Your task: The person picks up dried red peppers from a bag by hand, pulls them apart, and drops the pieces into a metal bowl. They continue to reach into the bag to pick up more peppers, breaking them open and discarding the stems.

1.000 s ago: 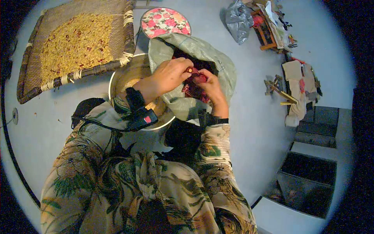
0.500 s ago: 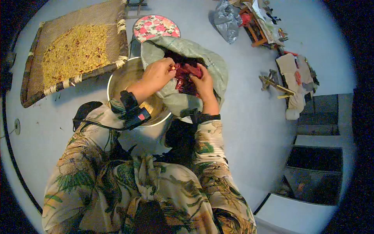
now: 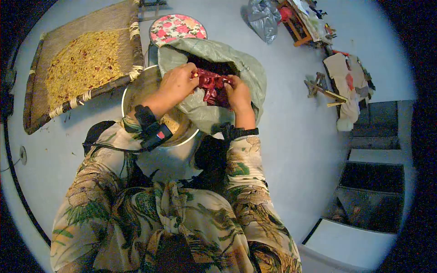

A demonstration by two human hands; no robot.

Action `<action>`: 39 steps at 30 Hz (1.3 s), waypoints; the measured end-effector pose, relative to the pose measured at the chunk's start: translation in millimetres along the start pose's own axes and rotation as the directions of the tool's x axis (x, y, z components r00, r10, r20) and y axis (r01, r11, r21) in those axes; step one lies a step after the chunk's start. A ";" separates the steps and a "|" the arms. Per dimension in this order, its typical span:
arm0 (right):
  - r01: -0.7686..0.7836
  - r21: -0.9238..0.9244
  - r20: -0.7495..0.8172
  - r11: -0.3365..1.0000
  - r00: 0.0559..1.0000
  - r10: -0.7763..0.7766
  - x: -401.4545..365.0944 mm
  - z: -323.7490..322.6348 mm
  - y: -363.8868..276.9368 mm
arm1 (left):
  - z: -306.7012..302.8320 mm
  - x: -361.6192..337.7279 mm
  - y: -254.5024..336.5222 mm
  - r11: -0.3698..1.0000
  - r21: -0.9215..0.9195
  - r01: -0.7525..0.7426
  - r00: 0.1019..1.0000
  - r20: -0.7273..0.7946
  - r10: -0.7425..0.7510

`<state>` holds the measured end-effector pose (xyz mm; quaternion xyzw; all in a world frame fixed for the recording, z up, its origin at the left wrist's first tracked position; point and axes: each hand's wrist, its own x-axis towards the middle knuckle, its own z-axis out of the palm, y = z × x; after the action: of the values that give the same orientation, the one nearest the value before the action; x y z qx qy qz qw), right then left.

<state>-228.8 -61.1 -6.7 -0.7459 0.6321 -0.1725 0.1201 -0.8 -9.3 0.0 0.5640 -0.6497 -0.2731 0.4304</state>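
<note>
An open green-grey woven sack point(image 3: 251, 68) holds dark red dried chilies. Over its mouth my left hand point(image 3: 175, 85) is closed, thumb and fingertips pinching the left end of a shiny dried red chili point(image 3: 210, 81). My right hand point(image 3: 239, 95) is closed too, its fingertips on the right end of the red chilies. More chilies point(image 3: 217, 99) lie below between the hands. Under my left forearm stands a wide metal basin point(image 3: 124, 101) with some yellowish bits at its bottom, partly covered by the sack.
A framed woven tray point(image 3: 82, 23) at left bears yellow seeds with red flecks. Behind the sack is a round flower-patterned stool seat point(image 3: 177, 28). A grey plastic bag point(image 3: 264, 20), a small wooden stand point(image 3: 324, 88) and a draped beige cloth point(image 3: 339, 75) are at right.
Both hands remain over the sack; the red chili is now stretched more level between them. My left hand has shifted slightly left, and the whole view has moved a little.
</note>
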 end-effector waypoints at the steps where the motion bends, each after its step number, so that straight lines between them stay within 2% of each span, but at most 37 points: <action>1: -0.001 0.017 -0.001 1.000 1.000 0.001 0.3 -0.7 -0.8 | -3.6 -0.5 2.6 0.999 0.032 -0.006 1.000 -0.003 0.006; 2: 0.045 0.101 -0.002 0.994 0.999 -0.045 1.3 0.2 -0.9 | -6.2 -1.0 5.8 0.998 0.064 -0.011 1.000 -0.010 0.012; 5: 0.161 0.345 -0.020 0.925 0.986 -0.165 4.7 7.3 0.6 | 1.5 1.6 -4.8 1.000 0.009 0.009 1.000 -0.013 -0.009; 7: 0.209 0.493 -0.035 0.844 0.975 -0.221 4.1 13.5 -5.6 | -0.7 0.4 0.8 0.998 0.067 -0.019 0.999 -0.039 0.022; 8: 0.196 0.511 -0.006 0.837 0.974 -0.225 3.3 15.3 -7.7 | -1.6 0.3 3.7 0.995 0.096 -0.033 0.998 -0.051 0.038; 10: 0.168 0.546 0.050 0.821 0.971 -0.232 1.0 14.4 -15.8 | 0.5 1.7 3.2 1.000 -0.016 -0.006 1.000 0.013 0.006; 11: 0.225 0.528 0.008 0.819 0.963 -0.269 -0.8 14.1 -19.8 | 1.8 2.5 3.0 0.997 -0.072 0.011 0.999 0.047 -0.007; 14: 0.205 0.610 0.042 0.766 0.956 -0.289 -0.1 20.5 -20.7 | 1.9 0.6 8.3 0.995 -0.040 -0.097 0.995 0.001 0.097; 23: 0.230 0.614 0.011 0.755 0.954 -0.300 -4.6 7.8 -37.6 | 2.4 0.8 14.6 0.986 -0.083 -0.146 0.989 0.008 0.147; 26: 0.251 0.570 -0.003 0.783 0.953 -0.303 -7.7 3.7 -46.4 | -6.4 -3.0 24.6 0.977 -0.199 -0.078 0.993 0.071 0.094; 27: 0.285 0.530 -0.032 0.799 0.948 -0.317 -14.8 -4.4 -62.3 | -8.0 -5.6 20.9 0.979 -0.198 -0.047 0.996 0.070 0.062; 28: 0.443 0.461 -0.039 0.769 0.876 -0.481 -10.6 -2.8 -59.8 | -1.5 -4.8 17.3 0.971 -0.232 -0.056 0.994 0.080 0.076; 29: 0.492 0.364 -0.155 0.791 0.869 -0.469 -12.8 5.0 -53.9 | -9.9 -9.6 39.9 0.932 -0.362 0.033 0.992 0.126 0.014; 30: 0.361 0.363 -0.053 0.859 0.929 -0.367 -20.1 -14.4 -66.8 | -4.1 -7.0 26.8 0.928 -0.371 0.009 0.997 0.071 0.019; 31: 0.349 0.513 -0.080 0.784 0.929 -0.361 -18.5 -2.0 -52.0 | -5.2 -6.4 33.3 0.953 -0.302 -0.009 0.999 0.048 0.024; 32: 0.443 0.541 -0.234 0.715 0.896 -0.378 -18.8 8.0 -42.9 | -1.8 -3.0 25.8 0.949 -0.301 -0.096 0.994 0.027 0.109; 34: 0.359 0.568 -0.179 0.740 0.932 -0.315 -20.8 8.0 -41.2 | 0.5 1.5 25.0 0.947 -0.290 -0.137 0.988 0.035 0.153; 37: 0.377 0.479 -0.290 0.793 0.920 -0.262 -29.6 3.0 -44.1 | 11.2 6.1 7.7 0.916 -0.396 -0.066 0.994 0.057 0.096; 39: 0.312 0.465 -0.295 0.829 0.937 -0.187 -35.2 -7.7 -48.5 | 9.8 4.7 11.8 0.928 -0.369 -0.046 0.996 0.059 0.073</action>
<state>-193.2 -17.8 15.8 -0.7389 0.4707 -0.4335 0.2111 -15.1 -12.6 6.4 0.4432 -0.6190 -0.3966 0.5130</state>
